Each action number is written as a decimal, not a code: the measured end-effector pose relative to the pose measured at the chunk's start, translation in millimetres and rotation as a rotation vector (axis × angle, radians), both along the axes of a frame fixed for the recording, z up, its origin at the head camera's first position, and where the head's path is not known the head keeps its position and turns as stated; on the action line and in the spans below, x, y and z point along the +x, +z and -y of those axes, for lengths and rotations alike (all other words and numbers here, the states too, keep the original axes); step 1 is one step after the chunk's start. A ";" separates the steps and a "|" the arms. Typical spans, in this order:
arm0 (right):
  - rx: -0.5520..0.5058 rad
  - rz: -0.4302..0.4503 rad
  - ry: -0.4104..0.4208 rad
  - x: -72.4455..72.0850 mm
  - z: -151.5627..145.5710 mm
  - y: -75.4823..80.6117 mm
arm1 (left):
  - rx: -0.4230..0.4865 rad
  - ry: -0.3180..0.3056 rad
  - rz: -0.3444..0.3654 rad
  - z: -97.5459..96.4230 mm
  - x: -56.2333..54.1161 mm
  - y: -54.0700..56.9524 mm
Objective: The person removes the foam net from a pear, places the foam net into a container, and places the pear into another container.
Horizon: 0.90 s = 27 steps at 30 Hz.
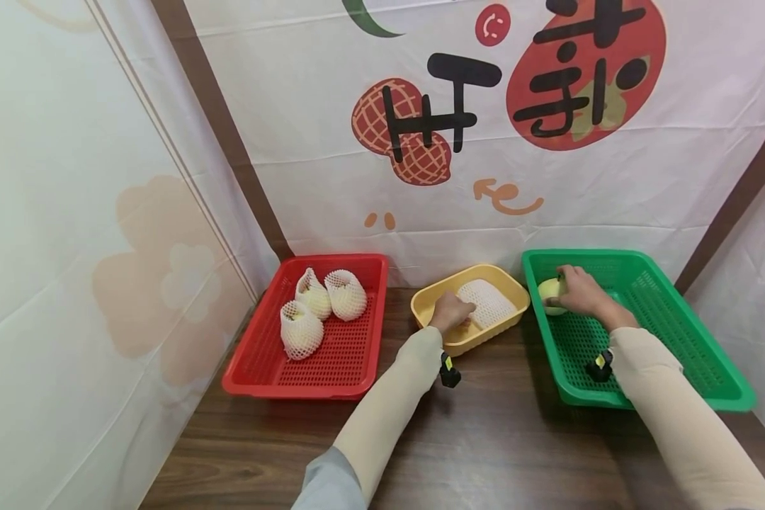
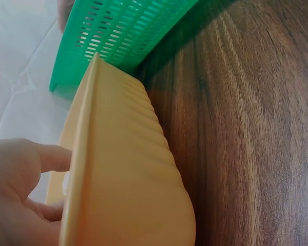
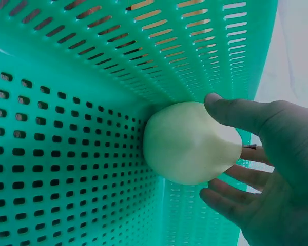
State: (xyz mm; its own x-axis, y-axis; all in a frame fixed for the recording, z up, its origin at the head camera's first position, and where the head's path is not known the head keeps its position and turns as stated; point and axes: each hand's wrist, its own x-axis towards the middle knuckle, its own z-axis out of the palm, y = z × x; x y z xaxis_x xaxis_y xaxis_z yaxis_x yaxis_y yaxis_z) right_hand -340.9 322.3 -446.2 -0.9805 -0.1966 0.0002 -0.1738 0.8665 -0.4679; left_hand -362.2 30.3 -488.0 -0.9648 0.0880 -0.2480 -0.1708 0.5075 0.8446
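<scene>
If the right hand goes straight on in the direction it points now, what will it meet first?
Most likely the pale fruit in the green basket: it lies before the right hand, between thumb and fingers. Behind it, the basket seems next, but depth is unclear.

Left hand (image 1: 451, 312): open room above. Near side blocked by wall of yellow tray (image 1: 487, 333); foam netting (image 1: 486, 303) takes up the space immediately right. Right hand (image 1: 580, 290): pale fruit (image 1: 550, 295) at its left, then side wall of green basket (image 1: 650, 312). Bare basket floor to its right. Tray rim and basket wall obstruct low passage between hands.
</scene>
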 end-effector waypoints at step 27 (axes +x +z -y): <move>-0.054 -0.106 0.002 25.6 24.9 39.6 | 0.047 -0.132 -0.182 14.4 30.7 48.7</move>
